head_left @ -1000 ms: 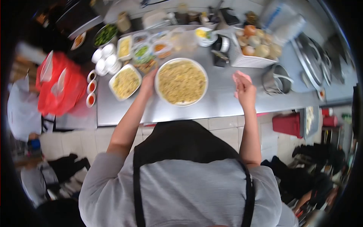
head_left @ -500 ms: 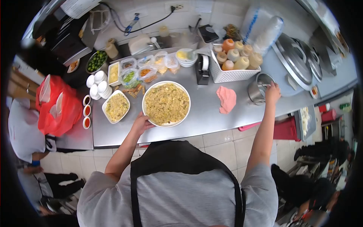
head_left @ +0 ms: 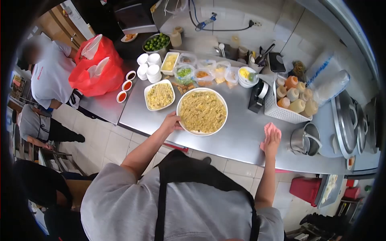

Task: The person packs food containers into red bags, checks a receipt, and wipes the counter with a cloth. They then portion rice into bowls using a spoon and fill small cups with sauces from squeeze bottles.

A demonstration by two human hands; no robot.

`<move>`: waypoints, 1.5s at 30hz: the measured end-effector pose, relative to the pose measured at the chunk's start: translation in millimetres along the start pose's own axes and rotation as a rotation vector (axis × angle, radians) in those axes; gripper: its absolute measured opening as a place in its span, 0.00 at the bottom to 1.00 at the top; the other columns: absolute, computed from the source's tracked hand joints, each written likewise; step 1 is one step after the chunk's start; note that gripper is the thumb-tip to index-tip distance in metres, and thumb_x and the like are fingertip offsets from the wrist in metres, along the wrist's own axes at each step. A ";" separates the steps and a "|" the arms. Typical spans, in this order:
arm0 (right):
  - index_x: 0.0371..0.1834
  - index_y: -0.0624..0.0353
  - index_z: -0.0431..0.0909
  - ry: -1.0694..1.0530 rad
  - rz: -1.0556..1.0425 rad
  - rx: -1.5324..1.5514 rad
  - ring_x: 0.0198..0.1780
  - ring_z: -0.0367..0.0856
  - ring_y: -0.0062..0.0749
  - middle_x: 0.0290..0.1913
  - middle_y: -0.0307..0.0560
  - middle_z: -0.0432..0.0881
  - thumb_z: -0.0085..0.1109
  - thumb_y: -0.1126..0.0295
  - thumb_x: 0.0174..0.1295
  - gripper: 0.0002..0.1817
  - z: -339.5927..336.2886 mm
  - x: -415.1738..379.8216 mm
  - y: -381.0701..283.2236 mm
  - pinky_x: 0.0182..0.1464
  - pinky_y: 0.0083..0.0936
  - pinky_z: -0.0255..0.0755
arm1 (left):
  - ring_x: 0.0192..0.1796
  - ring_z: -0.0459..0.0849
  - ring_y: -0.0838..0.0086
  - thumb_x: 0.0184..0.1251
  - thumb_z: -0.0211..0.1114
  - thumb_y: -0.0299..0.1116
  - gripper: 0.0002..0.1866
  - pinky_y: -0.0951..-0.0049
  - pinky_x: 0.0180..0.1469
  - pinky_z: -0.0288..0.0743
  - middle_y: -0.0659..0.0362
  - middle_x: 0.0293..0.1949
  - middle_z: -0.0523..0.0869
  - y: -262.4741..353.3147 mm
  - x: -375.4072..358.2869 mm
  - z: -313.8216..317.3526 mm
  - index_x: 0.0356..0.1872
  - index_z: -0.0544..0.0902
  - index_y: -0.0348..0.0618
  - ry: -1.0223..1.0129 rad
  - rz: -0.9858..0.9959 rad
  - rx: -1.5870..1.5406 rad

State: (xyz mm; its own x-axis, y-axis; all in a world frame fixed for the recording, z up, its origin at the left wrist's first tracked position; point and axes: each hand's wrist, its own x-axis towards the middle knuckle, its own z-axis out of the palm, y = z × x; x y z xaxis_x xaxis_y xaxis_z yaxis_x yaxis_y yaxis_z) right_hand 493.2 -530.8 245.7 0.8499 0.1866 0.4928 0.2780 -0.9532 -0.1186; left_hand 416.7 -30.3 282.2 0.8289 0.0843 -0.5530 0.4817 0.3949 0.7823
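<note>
On counter point(head_left: 237, 132), noodle-filled bowl point(head_left: 203, 111)

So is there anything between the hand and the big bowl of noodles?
Nothing visible. The left hand already touches the near-left rim of the big bowl, so no gap is left. The right hand rests on the pink cloth on the counter, apart from the bowl.
</note>
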 end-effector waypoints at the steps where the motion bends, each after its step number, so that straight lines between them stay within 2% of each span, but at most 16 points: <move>1: 0.54 0.60 0.69 0.032 0.002 -0.066 0.57 0.66 0.50 0.56 0.53 0.70 0.46 0.66 0.60 0.19 -2.4 11.9 7.3 0.61 0.38 0.57 | 0.34 0.84 0.58 0.53 0.48 0.21 0.23 0.63 0.29 0.83 0.45 0.41 0.79 9.2 10.7 -8.6 0.54 0.64 0.34 -0.015 0.049 -0.072; 6: 0.60 0.60 0.60 0.005 0.615 -0.420 0.61 0.57 0.58 0.62 0.60 0.59 0.48 0.55 0.57 0.30 6.4 12.3 -12.8 0.60 0.49 0.52 | 0.41 0.82 0.55 0.53 0.46 0.20 0.27 0.60 0.36 0.82 0.45 0.47 0.76 15.9 5.7 -17.5 0.59 0.58 0.37 -0.005 0.068 -0.092; 10: 0.68 0.57 0.47 0.002 0.271 -0.277 0.69 0.39 0.58 0.68 0.61 0.46 0.49 0.55 0.55 0.38 34.1 15.5 -80.6 0.66 0.52 0.36 | 0.41 0.82 0.54 0.54 0.46 0.20 0.27 0.58 0.39 0.81 0.46 0.48 0.75 27.7 -3.1 -13.7 0.59 0.58 0.37 0.087 0.005 -0.087; 14: 0.68 0.57 0.45 -0.011 -0.069 -0.043 0.70 0.38 0.52 0.69 0.56 0.43 0.48 0.67 0.55 0.36 31.1 11.0 -191.5 0.67 0.48 0.35 | 0.46 0.79 0.55 0.57 0.49 0.22 0.25 0.55 0.47 0.76 0.46 0.50 0.74 24.7 -2.2 -22.2 0.58 0.59 0.39 -0.011 -0.014 -0.125; 24: 0.50 0.62 0.73 -0.281 -0.488 0.812 0.56 0.71 0.42 0.52 0.54 0.74 0.50 0.80 0.48 0.21 -27.3 -57.7 -349.0 0.60 0.36 0.61 | 0.41 0.80 0.63 0.61 0.52 0.27 0.20 0.67 0.46 0.76 0.47 0.42 0.77 38.6 -18.6 -103.0 0.55 0.65 0.36 -0.145 -0.076 -0.065; 27: 0.33 0.56 0.79 -0.978 0.114 1.424 0.35 0.77 0.29 0.36 0.39 0.82 0.46 0.74 0.52 0.10 -82.7 -24.3 -351.0 0.40 0.23 0.71 | 0.43 0.80 0.64 0.62 0.54 0.31 0.21 0.68 0.46 0.76 0.49 0.44 0.77 38.5 -18.5 -127.1 0.55 0.66 0.37 -0.156 -0.055 0.069; 28: 0.32 0.55 0.79 -0.847 0.251 1.059 0.32 0.78 0.29 0.36 0.39 0.82 0.46 0.69 0.56 0.10 -79.6 -19.4 -335.1 0.34 0.24 0.71 | 0.42 0.80 0.64 0.62 0.54 0.32 0.20 0.69 0.45 0.76 0.49 0.43 0.77 36.2 -18.4 -132.3 0.55 0.66 0.38 -0.162 -0.045 0.120; 29: 0.30 0.55 0.80 -0.486 -0.048 0.657 0.29 0.78 0.29 0.33 0.40 0.82 0.45 0.65 0.60 0.12 -35.0 -23.6 -300.6 0.28 0.24 0.69 | 0.41 0.81 0.65 0.62 0.54 0.33 0.20 0.70 0.44 0.77 0.49 0.43 0.77 34.3 -16.1 -135.0 0.54 0.67 0.39 -0.161 -0.038 0.162; 30: 0.30 0.55 0.80 -0.337 0.373 0.695 0.29 0.79 0.30 0.30 0.42 0.82 0.45 0.62 0.62 0.14 -50.5 -6.1 -288.1 0.29 0.25 0.69 | 0.40 0.81 0.65 0.62 0.54 0.34 0.19 0.70 0.43 0.77 0.50 0.43 0.78 32.3 -13.3 -136.6 0.53 0.68 0.39 -0.171 -0.037 0.178; 31: 0.29 0.55 0.80 -0.074 0.315 0.843 0.30 0.80 0.32 0.27 0.43 0.82 0.44 0.60 0.63 0.16 -75.8 24.8 -294.6 0.33 0.27 0.71 | 0.39 0.82 0.66 0.63 0.54 0.35 0.18 0.70 0.41 0.77 0.50 0.42 0.78 27.4 -11.7 -138.7 0.52 0.68 0.39 -0.179 -0.039 0.191; 34: 0.40 0.57 0.78 0.083 0.118 -0.209 0.44 0.78 0.37 0.41 0.52 0.80 0.45 0.58 0.63 0.16 -71.5 67.8 -266.4 0.47 0.28 0.69 | 0.35 0.83 0.66 0.63 0.54 0.35 0.17 0.70 0.38 0.79 0.50 0.39 0.79 27.9 -13.2 -136.9 0.50 0.69 0.39 -0.206 -0.015 0.216; 37: 0.45 0.58 0.76 0.249 0.081 0.041 0.50 0.74 0.36 0.48 0.52 0.76 0.46 0.58 0.62 0.17 -85.3 79.8 -283.9 0.52 0.27 0.65 | 0.32 0.83 0.66 0.62 0.54 0.35 0.15 0.70 0.34 0.79 0.50 0.35 0.80 39.9 -12.0 -134.9 0.48 0.70 0.39 -0.187 -0.030 0.212; 39: 0.45 0.60 0.76 -0.314 0.341 0.770 0.51 0.73 0.32 0.47 0.47 0.77 0.47 0.59 0.62 0.17 -101.9 52.3 -303.5 0.54 0.27 0.62 | 0.31 0.83 0.66 0.62 0.54 0.35 0.14 0.70 0.32 0.80 0.50 0.32 0.81 38.7 -13.7 -133.1 0.45 0.71 0.38 -0.165 -0.052 0.182; 41: 0.45 0.61 0.76 -0.933 0.173 1.235 0.50 0.73 0.29 0.44 0.44 0.79 0.50 0.66 0.61 0.13 -71.4 1.3 -306.3 0.54 0.26 0.63 | 0.30 0.83 0.66 0.62 0.54 0.35 0.14 0.70 0.32 0.80 0.50 0.32 0.81 29.1 -7.7 -137.9 0.45 0.72 0.38 -0.161 -0.054 0.168; 44: 0.43 0.63 0.76 -1.450 0.084 1.299 0.47 0.76 0.35 0.44 0.46 0.79 0.50 0.63 0.61 0.15 9.9 -90.1 -315.7 0.53 0.26 0.65 | 0.29 0.83 0.65 0.62 0.54 0.34 0.13 0.69 0.32 0.80 0.50 0.32 0.81 30.5 -4.0 -134.7 0.44 0.72 0.37 -0.145 -0.051 0.145; 45: 0.44 0.63 0.76 -1.347 0.013 1.011 0.46 0.76 0.38 0.44 0.48 0.79 0.52 0.64 0.59 0.15 29.5 -108.2 -312.5 0.52 0.28 0.66 | 0.29 0.83 0.65 0.63 0.54 0.34 0.13 0.68 0.33 0.80 0.49 0.31 0.81 30.6 -3.9 -133.7 0.44 0.72 0.37 -0.138 -0.052 0.158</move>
State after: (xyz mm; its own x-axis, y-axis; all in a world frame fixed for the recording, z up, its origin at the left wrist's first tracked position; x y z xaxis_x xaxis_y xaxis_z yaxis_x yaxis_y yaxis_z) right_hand 327.5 -246.0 204.1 0.4560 0.7462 -0.4849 -0.0303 -0.5316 -0.8465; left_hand 390.3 103.8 269.9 0.8273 -0.0625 -0.5583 0.5549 0.2461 0.7947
